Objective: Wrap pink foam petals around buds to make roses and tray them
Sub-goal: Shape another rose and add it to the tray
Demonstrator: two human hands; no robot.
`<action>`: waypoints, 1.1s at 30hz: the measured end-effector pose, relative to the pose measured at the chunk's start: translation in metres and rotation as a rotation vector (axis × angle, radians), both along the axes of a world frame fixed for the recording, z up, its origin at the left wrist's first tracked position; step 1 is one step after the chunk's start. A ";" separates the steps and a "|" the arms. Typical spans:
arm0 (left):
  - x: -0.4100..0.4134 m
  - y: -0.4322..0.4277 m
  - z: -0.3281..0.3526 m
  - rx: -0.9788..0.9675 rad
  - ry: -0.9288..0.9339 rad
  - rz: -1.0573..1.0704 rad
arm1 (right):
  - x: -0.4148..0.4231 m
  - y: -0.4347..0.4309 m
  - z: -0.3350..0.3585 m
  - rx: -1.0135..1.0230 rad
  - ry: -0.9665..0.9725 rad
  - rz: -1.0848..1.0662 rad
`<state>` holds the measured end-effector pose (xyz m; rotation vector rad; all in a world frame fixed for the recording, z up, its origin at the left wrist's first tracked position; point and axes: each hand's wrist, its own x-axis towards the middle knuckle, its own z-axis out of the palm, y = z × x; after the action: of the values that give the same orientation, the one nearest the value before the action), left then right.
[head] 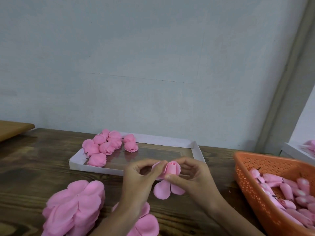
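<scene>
Wrapping in full swing: both hands meet over the wooden table (42, 167), the right hand (190, 176) pinching the base of a pink bud (171, 168) between thumb and fingers, the left hand (141, 174) closed on a petal (157, 166) and folding it up against the bud's side. Two more petals (163, 189) hang loose just below the hands. Just beyond them sits the white tray (197, 150) with finished roses (106, 144) in its far-left corner. Right of the right hand, the orange basket (252, 181) holds spare buds; a petal stack (76, 206) lies beside the left forearm. Next, probably: lift those hanging petals snug around the bud.
</scene>
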<state>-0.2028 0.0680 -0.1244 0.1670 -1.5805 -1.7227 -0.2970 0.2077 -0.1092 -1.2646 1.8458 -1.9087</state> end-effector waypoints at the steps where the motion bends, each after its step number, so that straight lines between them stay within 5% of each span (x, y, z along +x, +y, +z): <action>1: -0.001 0.000 -0.001 -0.013 0.016 -0.004 | 0.000 0.000 -0.001 -0.005 0.001 -0.009; 9: 0.003 0.006 0.003 0.015 0.045 -0.085 | -0.002 -0.001 -0.003 -0.084 0.022 -0.156; 20: 0.001 0.009 0.003 0.075 -0.071 -0.120 | 0.020 -0.009 -0.005 -0.078 -0.077 0.005; 27: 0.001 0.026 0.005 0.465 -0.158 -0.237 | 0.029 -0.011 -0.007 0.028 0.144 -0.122; 33: 0.000 0.030 0.008 0.543 -0.112 -0.334 | 0.033 -0.009 -0.017 0.073 0.448 -0.353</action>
<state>-0.2031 0.0980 -0.1163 0.2819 -1.2280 -2.4199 -0.2638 0.1988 -0.1260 -1.5216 2.4829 -1.7945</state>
